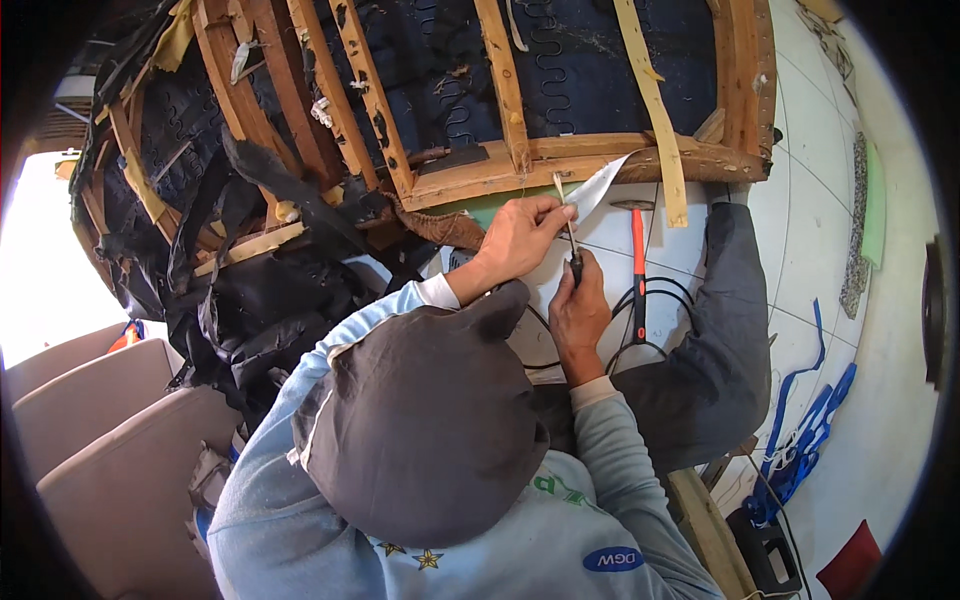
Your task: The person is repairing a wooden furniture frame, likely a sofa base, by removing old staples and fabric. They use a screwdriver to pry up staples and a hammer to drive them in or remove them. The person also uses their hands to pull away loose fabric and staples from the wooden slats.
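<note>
My right hand (pixel 580 315) is wrapped round the black handle of a thin screwdriver-like tool (pixel 573 245). Its shaft points away from me, toward the lower wooden rail (pixel 460 182) of an upturned sofa frame. My left hand (pixel 515 240) is closed in a pinch beside the shaft, at the near end of a white strip of material (pixel 598 187). The strip's far end runs up to the rail. Fingers partly cover that grip. A hammer (pixel 639 270) with a red and black handle lies on the floor right of my hands.
Wooden slats and zigzag springs (pixel 553 70) fill the open frame. Torn black fabric (pixel 270 330) hangs at its left. A black cable (pixel 665 285) loops near the hammer. Beige panels (pixel 110 430) stand at lower left. Blue straps (pixel 810 430) lie by the right wall.
</note>
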Demonstrator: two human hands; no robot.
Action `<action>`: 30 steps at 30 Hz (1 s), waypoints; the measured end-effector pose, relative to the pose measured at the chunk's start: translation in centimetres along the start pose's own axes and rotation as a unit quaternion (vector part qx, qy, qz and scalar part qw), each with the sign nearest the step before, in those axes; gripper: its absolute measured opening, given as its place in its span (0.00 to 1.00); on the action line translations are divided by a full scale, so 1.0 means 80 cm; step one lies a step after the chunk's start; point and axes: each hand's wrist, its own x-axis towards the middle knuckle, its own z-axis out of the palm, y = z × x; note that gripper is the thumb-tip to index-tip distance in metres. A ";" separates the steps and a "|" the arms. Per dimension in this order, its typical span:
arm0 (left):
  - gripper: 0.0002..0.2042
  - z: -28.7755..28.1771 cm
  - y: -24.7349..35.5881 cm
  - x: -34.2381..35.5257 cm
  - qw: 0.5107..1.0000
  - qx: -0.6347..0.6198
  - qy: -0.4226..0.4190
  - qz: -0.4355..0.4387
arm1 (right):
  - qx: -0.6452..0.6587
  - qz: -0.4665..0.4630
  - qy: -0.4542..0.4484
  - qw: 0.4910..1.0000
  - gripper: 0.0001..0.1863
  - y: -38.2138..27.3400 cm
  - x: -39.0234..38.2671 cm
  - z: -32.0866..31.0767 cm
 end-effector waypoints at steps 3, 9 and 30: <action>0.18 -0.004 0.008 -0.003 0.999 0.035 -0.012 -0.008 | 0.011 -0.001 0.001 1.000 0.20 0.004 -0.001 -0.002; 0.17 -0.007 0.002 -0.005 1.000 0.000 -0.003 -0.012 | 0.459 0.217 -0.216 0.834 0.17 0.015 0.002 -0.009; 0.20 0.001 0.010 -0.005 0.999 0.027 -0.028 -0.011 | 0.282 0.117 -0.039 0.951 0.21 -0.011 -0.012 -0.019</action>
